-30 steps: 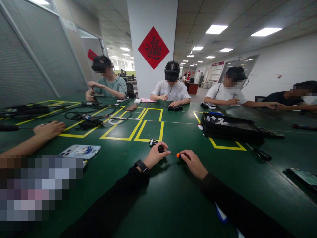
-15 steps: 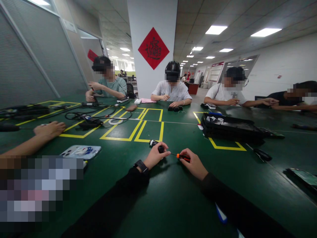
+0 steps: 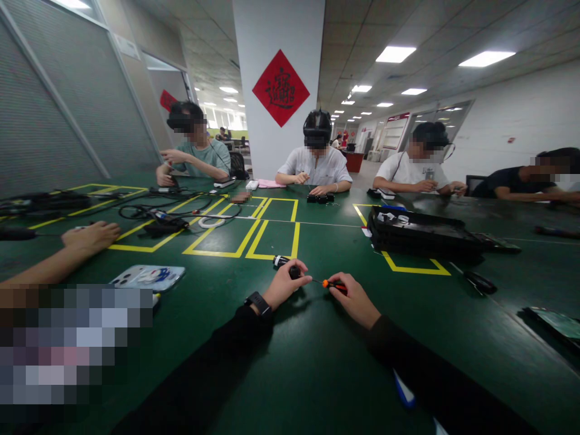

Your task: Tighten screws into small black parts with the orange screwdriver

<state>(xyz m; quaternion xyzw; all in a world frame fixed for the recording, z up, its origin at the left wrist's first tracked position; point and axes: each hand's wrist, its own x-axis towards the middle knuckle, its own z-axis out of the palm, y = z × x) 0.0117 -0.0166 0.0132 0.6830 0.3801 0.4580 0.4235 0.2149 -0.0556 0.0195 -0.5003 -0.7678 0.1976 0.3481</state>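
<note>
My right hand (image 3: 357, 301) is closed around the handle of a small orange and black screwdriver (image 3: 327, 284). Its thin shaft points left, to the fingertips of my left hand (image 3: 283, 286). That hand is closed on a black cylindrical object with a white band (image 3: 280, 261), whose far end sticks out beyond my fingers. Dark parts also show between thumb and index finger. I cannot make out exactly what the screwdriver tip touches. Both hands are held low over the green table (image 3: 312, 362).
A stack of black casings (image 3: 421, 232) lies ahead to the right, with a black-handled screwdriver (image 3: 479, 282) nearer. A phone (image 3: 149, 277) and a neighbour's hand (image 3: 93, 237) are at left. Cables (image 3: 167, 220) lie beyond. Several people sit around the table.
My hands and the screwdriver stay almost in place, with the right hand shifted very slightly. Across the table at right, one person's arm has drawn back from the neighbour's hands.
</note>
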